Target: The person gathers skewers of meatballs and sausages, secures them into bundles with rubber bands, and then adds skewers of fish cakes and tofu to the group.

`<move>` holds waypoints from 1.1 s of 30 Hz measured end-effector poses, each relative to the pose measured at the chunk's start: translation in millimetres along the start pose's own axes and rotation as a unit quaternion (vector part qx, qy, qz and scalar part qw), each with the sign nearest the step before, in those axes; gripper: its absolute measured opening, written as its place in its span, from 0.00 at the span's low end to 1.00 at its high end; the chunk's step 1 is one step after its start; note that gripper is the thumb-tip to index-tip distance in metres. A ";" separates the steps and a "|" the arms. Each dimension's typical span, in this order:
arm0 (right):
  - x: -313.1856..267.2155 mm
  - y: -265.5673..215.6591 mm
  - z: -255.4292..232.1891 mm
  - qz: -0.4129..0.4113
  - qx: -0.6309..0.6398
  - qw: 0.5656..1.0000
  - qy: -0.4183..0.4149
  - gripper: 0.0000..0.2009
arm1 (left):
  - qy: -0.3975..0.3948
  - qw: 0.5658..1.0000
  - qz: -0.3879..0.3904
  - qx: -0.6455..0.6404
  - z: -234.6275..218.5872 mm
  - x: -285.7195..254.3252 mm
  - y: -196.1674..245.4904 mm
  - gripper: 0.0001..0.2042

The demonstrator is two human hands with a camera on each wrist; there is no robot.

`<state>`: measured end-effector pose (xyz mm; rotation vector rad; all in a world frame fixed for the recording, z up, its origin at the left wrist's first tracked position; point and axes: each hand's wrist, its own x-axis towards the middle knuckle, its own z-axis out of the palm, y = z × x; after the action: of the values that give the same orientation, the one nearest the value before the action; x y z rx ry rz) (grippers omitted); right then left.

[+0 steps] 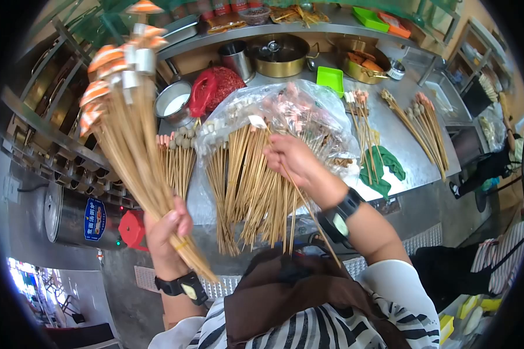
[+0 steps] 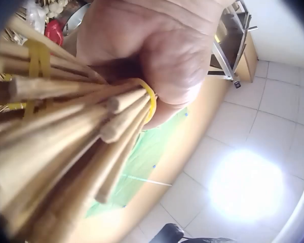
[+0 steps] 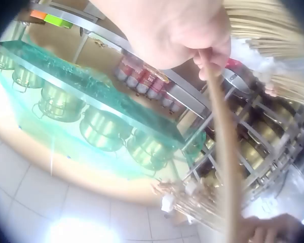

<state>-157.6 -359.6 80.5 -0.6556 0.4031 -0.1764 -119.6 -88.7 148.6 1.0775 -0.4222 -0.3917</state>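
Observation:
My left hand [image 1: 167, 232] grips a thick bundle of bamboo skewers [image 1: 137, 157] near their lower ends, held upright and leaning left. Orange-and-white striped pieces [image 1: 93, 93] and white pieces [image 1: 137, 61] top them. In the left wrist view, yellow rubber bands [image 2: 151, 101] loop round the blunt stick ends. My right hand [image 1: 297, 163] pinches a single skewer [image 1: 311, 212] with a white piece [image 1: 257, 121] at its tip; its stick also shows in the right wrist view [image 3: 223, 136]. Below this hand lie many skewers [image 1: 262, 186], their topped ends under a clear plastic bag [image 1: 326, 104].
Further skewers [image 1: 177, 166] lie left of the bag, with others [image 1: 428, 128] on the steel table [image 1: 399, 148] at right. A green cloth [image 1: 384, 168], a bright green tray [image 1: 330, 80], a brass pot [image 1: 279, 55] and a red ladle-like item [image 1: 206, 90] surround the bag.

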 end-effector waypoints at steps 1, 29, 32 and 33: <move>-18.2 -0.8 -5.4 -0.011 -0.022 1.000 0.005 0.14 | 0.009 0.999 -0.021 0.027 0.5 4.4 -9.6 0.19; -88.2 -77.3 -44.1 -0.238 -0.042 0.970 0.028 0.06 | 0.016 0.948 -0.301 0.098 35.4 48.9 -182.5 0.11; -73.6 -58.3 -42.7 -0.195 -0.037 0.980 0.020 0.08 | -0.028 0.963 -0.267 0.022 32.3 47.0 -173.0 0.09; -65.8 -50.7 -43.8 -0.180 -0.031 0.983 0.026 0.08 | -0.023 0.963 -0.267 0.021 31.9 43.5 -168.3 0.09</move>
<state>-237.3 -404.9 100.9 -0.7829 0.3386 -0.5289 -115.7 -205.5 15.9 1.2207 -0.1733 -0.8897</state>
